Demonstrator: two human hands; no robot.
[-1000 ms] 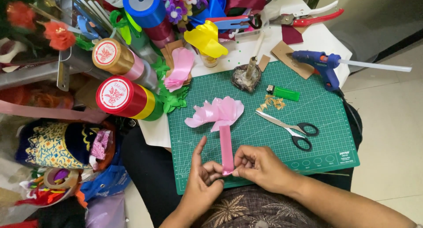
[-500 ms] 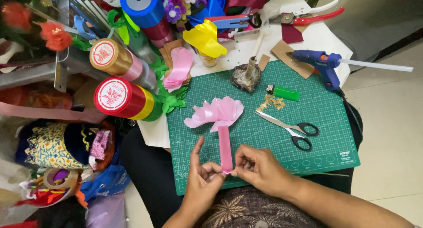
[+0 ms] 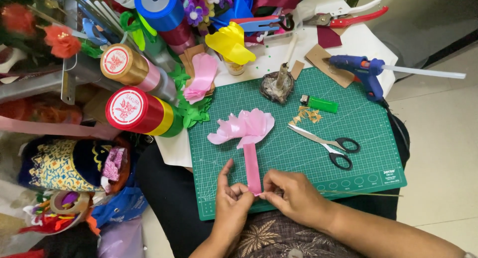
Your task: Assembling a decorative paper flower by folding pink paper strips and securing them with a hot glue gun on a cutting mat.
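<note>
Both the left hand (image 3: 233,204) and right hand (image 3: 295,198) pinch the near end of the pink ribbon strip (image 3: 252,167), whose long axis runs toward twelve o'clock.

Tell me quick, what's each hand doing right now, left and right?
Left hand: closed, pinching the lower end of the pink ribbon strip.
Right hand: closed, pinching the same end of the strip from the other side.

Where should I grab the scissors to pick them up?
Take the scissors by the black loop handles at their lower right end, coming from the right. The blades point up-left toward the paper scraps, so the handles are the safe, open end on the green mat.
</note>
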